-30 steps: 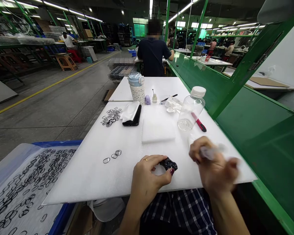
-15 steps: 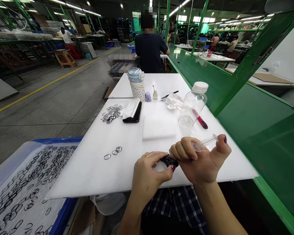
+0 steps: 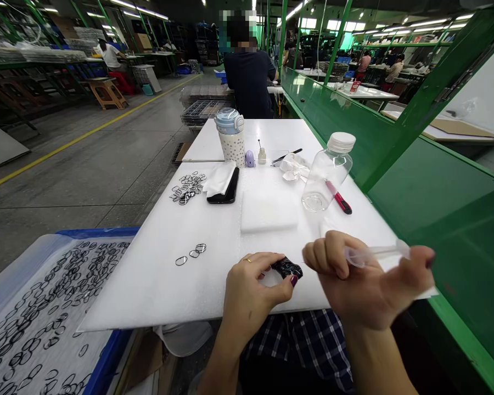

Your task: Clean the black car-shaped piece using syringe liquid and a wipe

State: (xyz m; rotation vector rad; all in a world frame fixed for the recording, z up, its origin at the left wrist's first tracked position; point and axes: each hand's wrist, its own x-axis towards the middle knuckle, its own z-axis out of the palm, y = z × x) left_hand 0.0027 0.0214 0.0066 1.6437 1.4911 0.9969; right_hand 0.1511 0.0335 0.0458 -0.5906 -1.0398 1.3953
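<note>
My left hand [image 3: 253, 288] pinches a small, glossy black piece [image 3: 288, 267] between thumb and fingers, just above the white tabletop. Whether it is one part or a bundle of black rings I cannot make out. To its right, clear of the piece, my right hand [image 3: 364, 282] is closed around a translucent plastic syringe [image 3: 376, 251]. Its thumb, blurred by motion, is at the plunger end; the tip is hidden by the fingers. Some thin black rings [image 3: 194, 254] lie left of my hands, and a larger pile of rings [image 3: 186, 189] is farther back.
A white foam pad [image 3: 268, 211] lies ahead, beside a black phone [image 3: 226, 193] under tissue. A clear bottle [image 3: 325, 175] and red cutter [image 3: 340, 198] stand right, a tumbler [image 3: 231, 140] behind. At left, a blue-edged tray [image 3: 119, 348] holds many rings. A co-worker [image 3: 251, 77] sits ahead.
My right hand has moved right, away from the black piece, with the syringe still in it. The left hand stays nearly in place, holding the piece.
</note>
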